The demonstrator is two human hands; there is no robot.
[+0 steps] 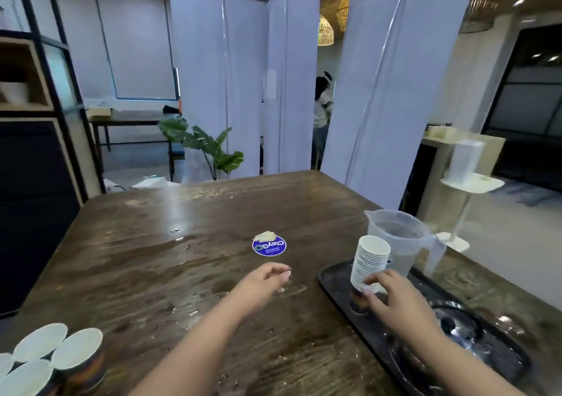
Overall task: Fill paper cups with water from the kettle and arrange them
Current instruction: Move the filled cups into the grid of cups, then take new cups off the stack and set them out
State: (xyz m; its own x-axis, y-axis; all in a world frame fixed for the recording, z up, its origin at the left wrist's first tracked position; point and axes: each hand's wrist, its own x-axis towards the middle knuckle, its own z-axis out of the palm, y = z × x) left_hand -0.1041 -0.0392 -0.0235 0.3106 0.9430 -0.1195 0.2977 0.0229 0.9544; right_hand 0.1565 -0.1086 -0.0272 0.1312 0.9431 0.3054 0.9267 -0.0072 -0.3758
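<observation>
The room has tall white screens at the back and a green plant [209, 149] on the floor. In front is a big brown wooden counter [152, 259], and it looks wet, with small drops and shiny patches on it.

On the right side of the counter sits a black tray [337, 292]. A tall stack of paper cups [369, 262] stands on the tray, leaning a little to the left. Right behind it is a clear plastic jug [398, 237] with water in it (this looks like the kettle for the job).

The right hand [395, 298] has its grip around the low part of the stack, with the fingers curled on the white side. The left hand [267, 280] hangs over the counter, near the stack but not touching it. Its fingers are loosely bent and hold nothing.

At the bottom left corner stand four loose cups [51, 356], close together and touching. I cannot tell if there is water in them.

The cups are paper, so I think they are very light and soft. A hard squeeze would bend them. The stack is tall and thin, so it could tip over. It is best to hold it low with one hand and pull the top cup off by its rim with the other. The wet counter may make the cups slide.

The jug looks much heavier, because of the water. Its handle on the right side is the good place to hold it.
</observation>
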